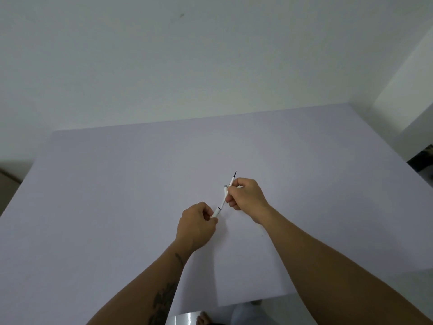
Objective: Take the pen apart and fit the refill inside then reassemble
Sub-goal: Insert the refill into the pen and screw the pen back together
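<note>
Head view: both hands over mid-table (117, 195), wide bare surface all round, edges well clear. Left hand (195, 227) fingers closed on white barrel (216, 212), open end up. Right hand (246, 199) pinches refill (230, 184), tip pointing away; second white piece (225, 192) beside it, hard to make out. Lower refill hidden behind the right-hand fingers.

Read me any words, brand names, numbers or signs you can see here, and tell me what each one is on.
None can be read.
Pen barrel in the left hand: plain white, no print visible.
Refill in the right hand: too thin to show any marking.
Table: blank.
Left forearm tattoo: a dark design, no legible letters.
</note>
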### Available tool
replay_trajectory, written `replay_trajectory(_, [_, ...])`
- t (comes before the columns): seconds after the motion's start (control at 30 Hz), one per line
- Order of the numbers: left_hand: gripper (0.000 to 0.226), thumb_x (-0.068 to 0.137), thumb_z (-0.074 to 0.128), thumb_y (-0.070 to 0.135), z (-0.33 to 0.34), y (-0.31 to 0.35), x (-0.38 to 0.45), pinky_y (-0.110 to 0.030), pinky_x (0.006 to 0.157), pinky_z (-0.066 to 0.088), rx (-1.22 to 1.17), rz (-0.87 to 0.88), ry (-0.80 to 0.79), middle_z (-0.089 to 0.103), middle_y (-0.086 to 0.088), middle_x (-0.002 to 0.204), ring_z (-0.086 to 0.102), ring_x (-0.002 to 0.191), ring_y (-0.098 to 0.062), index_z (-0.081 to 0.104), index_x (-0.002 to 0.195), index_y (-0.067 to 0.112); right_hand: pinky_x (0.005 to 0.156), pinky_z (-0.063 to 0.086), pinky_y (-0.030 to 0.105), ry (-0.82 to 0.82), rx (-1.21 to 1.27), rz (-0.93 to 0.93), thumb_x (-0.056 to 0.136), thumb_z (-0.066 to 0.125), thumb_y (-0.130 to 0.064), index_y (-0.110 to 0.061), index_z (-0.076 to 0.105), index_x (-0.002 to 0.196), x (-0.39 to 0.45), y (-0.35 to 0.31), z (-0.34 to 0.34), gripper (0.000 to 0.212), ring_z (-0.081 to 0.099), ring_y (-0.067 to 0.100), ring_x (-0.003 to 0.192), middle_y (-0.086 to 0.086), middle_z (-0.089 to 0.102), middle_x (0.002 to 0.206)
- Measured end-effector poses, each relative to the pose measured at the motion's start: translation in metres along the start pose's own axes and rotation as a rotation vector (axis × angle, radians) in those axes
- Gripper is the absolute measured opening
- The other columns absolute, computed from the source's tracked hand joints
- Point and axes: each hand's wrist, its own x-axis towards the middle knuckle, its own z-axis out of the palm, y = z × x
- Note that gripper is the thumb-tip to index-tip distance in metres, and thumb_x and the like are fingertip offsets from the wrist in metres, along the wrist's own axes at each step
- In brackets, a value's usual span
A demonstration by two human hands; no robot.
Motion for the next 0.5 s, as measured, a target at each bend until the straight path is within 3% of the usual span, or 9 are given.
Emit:
replay_trajectory(0.17, [0.012, 0.079, 0.074, 0.021, -0.003, 0.004, -0.002, -0.022, 0.054, 0.044, -0.107, 0.019, 0.001, 0.063, 0.003, 0.07, 0.054, 0.058, -0.012, 0.063, 0.075, 0.022, 0.053, 0.052, 0.023, -0.044, -0.018, -0.024, 0.088, 0.055, -0.01, -0.008, 0.067, 0.075, -0.004, -0.002, 0.002, 0.017, 0.064, 0.015, 0.057, 0.009, 0.073, 0.069])
replay_trajectory(0.33, [0.005, 0.08, 0.075, 0.018, -0.011, 0.007, 0.001, -0.011, 0.045, 0.044, -0.238, -0.01, -0.046, 0.067, -0.001, 0.075, 0.055, 0.049, -0.001, 0.07, 0.081, 0.016, 0.053, 0.044, 0.026, -0.184, -0.113, -0.021, 0.084, 0.061, -0.009, -0.009, 0.069, 0.077, -0.003, -0.007, -0.001, 0.01, 0.053, 0.016, 0.058, 0.005, 0.061, 0.065])
replay_trajectory(0.5, [0.005, 0.078, 0.076, 0.017, -0.018, 0.008, 0.003, -0.039, 0.072, 0.057, -0.273, -0.029, -0.087, 0.07, -0.011, 0.085, 0.061, 0.068, -0.02, 0.073, 0.08, 0.013, 0.052, 0.046, 0.023, -0.168, -0.017, -0.031, 0.085, 0.065, -0.009, -0.01, 0.068, 0.073, 0.002, -0.014, -0.005, 0.012, 0.054, 0.013, 0.057, -0.001, 0.059, 0.061])
